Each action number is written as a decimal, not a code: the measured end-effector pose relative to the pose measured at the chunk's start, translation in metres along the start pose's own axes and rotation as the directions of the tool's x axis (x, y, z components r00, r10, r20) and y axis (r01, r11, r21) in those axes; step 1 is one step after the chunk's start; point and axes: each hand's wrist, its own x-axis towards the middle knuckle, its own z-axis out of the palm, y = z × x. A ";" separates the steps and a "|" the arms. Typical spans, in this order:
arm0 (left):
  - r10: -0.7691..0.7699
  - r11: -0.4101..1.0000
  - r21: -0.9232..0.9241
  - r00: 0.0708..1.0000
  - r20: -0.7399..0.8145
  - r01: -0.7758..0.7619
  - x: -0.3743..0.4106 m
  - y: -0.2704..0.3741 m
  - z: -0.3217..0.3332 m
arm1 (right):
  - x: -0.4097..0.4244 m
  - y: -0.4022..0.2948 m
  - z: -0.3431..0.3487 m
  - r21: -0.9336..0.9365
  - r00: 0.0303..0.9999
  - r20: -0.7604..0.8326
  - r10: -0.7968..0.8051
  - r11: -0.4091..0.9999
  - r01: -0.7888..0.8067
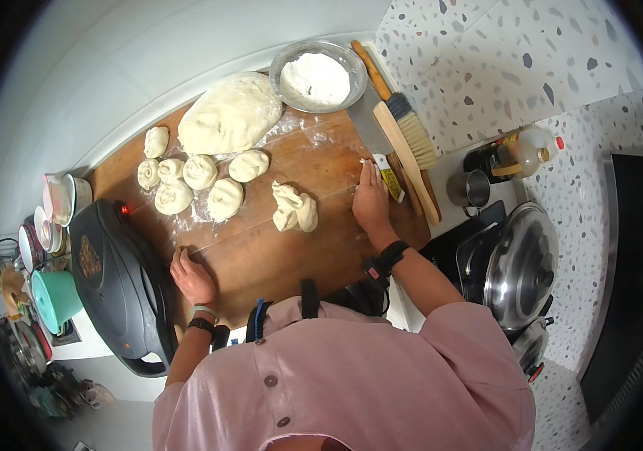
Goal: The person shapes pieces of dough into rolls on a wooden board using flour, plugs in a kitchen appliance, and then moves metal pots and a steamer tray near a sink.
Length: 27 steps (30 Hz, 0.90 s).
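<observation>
My left hand (193,277) rests on the wooden board (242,270) beside a black electric griddle (115,282), fingers extended and nothing in it. At the board's right side my right hand (371,203) lies with straightened fingers, next to the yellow-and-white handle of a scraper (390,179). A small white bit shows at its fingertips. Between my hands sits a loose, folded piece of dough (294,208). Several rolled dough pieces (225,198) are grouped to the left. Behind them lies a large dough mass (231,115), next to a metal bowl of flour (358,62).
A bristle brush (418,138) and a pale wooden tool (406,163) lie along the right edge. Beyond them stand a metal cup (470,189), bottles (530,155) and a lidded pot (524,265). Stacked bowls (76,194) and a turquoise bucket (53,301) are left of the griddle.
</observation>
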 end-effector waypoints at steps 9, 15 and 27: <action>-0.001 1.000 0.001 1.000 -0.005 0.001 0.003 0.003 -0.001 | 0.005 0.001 0.016 0.049 0.989 -0.064 -0.131 0.990 0.135; 0.001 1.000 0.023 1.000 -0.010 -0.001 -0.001 -0.004 0.004 | 0.002 -0.003 -0.001 0.588 0.975 0.020 -0.222 0.791 0.168; 0.030 0.999 -0.013 0.999 -0.028 -0.030 -0.001 -0.005 0.004 | -0.018 -0.062 -0.031 0.723 0.945 0.048 -0.323 0.664 0.190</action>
